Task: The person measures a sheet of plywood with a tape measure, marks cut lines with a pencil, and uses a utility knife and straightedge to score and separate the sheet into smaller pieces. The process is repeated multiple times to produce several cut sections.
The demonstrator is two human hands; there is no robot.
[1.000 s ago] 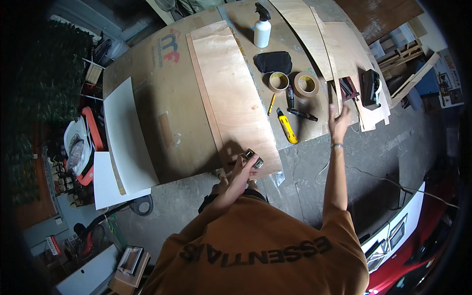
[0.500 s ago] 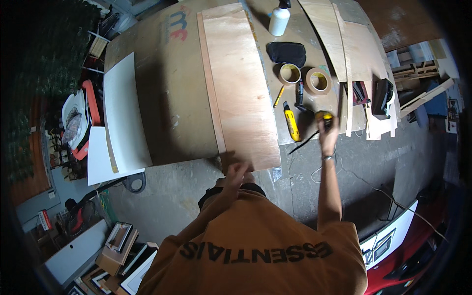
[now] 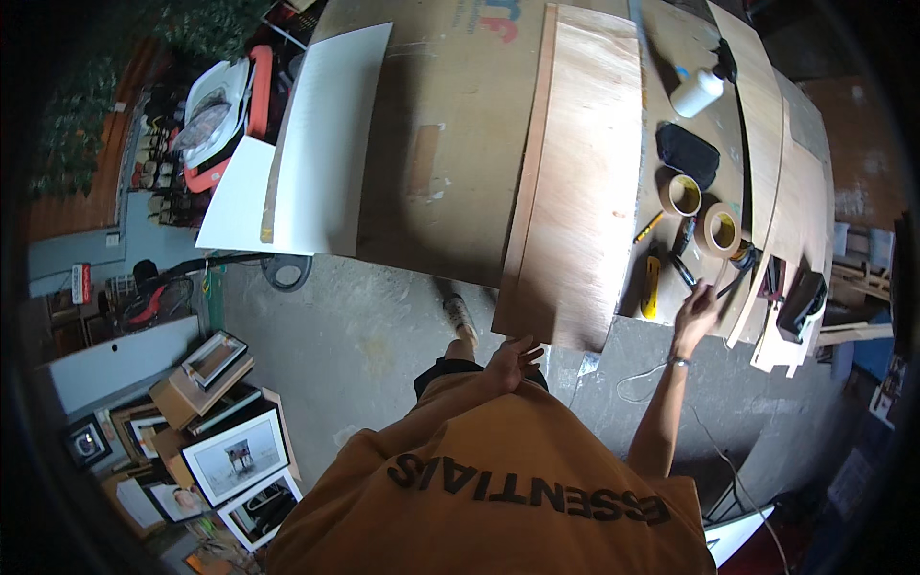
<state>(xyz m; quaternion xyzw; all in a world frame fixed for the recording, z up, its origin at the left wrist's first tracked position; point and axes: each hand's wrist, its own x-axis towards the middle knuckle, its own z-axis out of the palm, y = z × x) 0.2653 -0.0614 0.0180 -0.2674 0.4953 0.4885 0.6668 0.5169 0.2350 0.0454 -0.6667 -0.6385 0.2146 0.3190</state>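
Note:
My left hand (image 3: 515,366) is at the near end of a long plywood board (image 3: 585,182), its fingers apart with nothing held. My right hand (image 3: 698,314) is over the table's front edge, a little blurred, fingers loosely spread and apparently empty. Just beyond it lie a dark tape measure (image 3: 744,256) with a black strap and a black pen-like tool (image 3: 683,271). A yellow utility knife (image 3: 651,289) rests to its left, with a yellow-black pencil (image 3: 649,227) farther back. Two tape rolls, one brown (image 3: 719,230) and one paler (image 3: 681,195), sit behind.
A white spray bottle (image 3: 698,93) and a black pouch (image 3: 687,156) are farther back. Thin wood strips (image 3: 767,172) and a black tool (image 3: 801,307) occupy the right side. A white sheet (image 3: 331,134) lies at left. A cable (image 3: 714,441) runs over the floor; picture frames (image 3: 235,455) stand lower left.
My right hand has let go of the tape measure, which now lies on the table near the brown tape roll. My view has swung left, and my left hand stays by the board's near end.

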